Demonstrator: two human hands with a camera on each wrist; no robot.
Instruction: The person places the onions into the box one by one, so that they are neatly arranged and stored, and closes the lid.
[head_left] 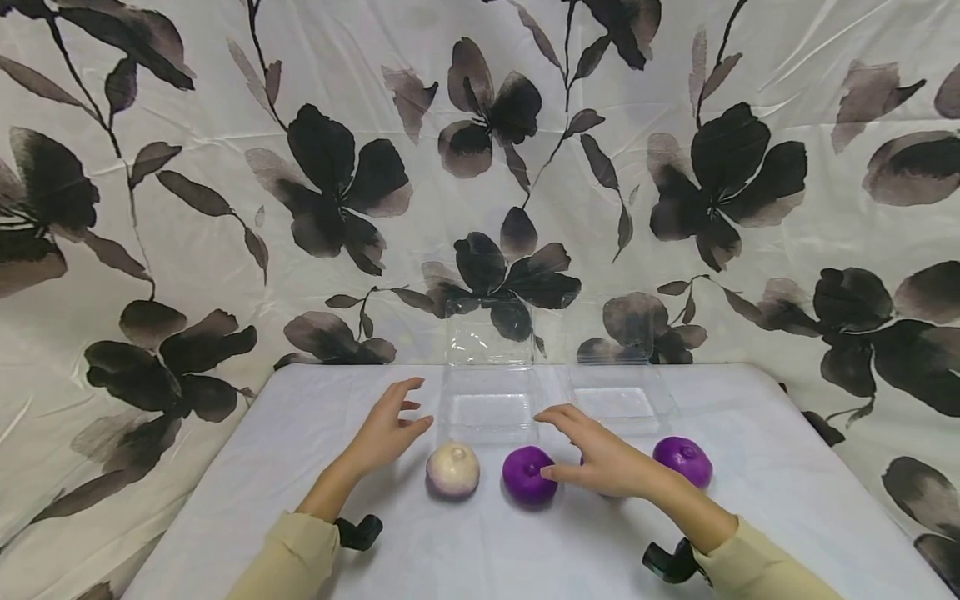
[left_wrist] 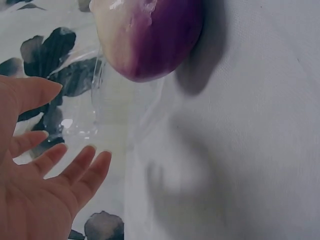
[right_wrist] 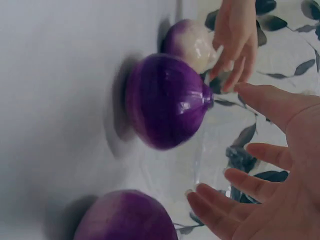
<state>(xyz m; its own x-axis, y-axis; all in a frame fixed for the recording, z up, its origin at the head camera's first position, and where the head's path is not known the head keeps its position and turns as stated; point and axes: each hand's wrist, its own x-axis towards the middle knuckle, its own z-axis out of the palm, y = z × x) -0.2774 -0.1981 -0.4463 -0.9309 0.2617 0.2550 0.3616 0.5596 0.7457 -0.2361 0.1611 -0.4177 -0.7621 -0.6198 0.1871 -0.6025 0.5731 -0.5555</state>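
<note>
My left hand (head_left: 382,429) hovers with spread fingers just left of a white-and-purple onion (head_left: 453,471), holding nothing. In the left wrist view that onion's purple underside (left_wrist: 160,40) shows above and beyond the thumb. The right hand (head_left: 603,457) is held over the table, its thumb overlapping a purple onion (head_left: 527,477) in the head view. From the right wrist, a gap shows between the fingers and this onion's pointed neck. Another purple onion (right_wrist: 125,220), mostly covered by the right hand in the head view, sits beside it. One more purple onion (head_left: 682,461) lies right of that hand.
Two clear plastic boxes stand at the back of the table, a left one (head_left: 489,412) and a right one (head_left: 618,402), their lids raised against the floral curtain (head_left: 487,167). A white cloth (head_left: 420,550) covers the table. Black wrist cameras hang beneath both forearms.
</note>
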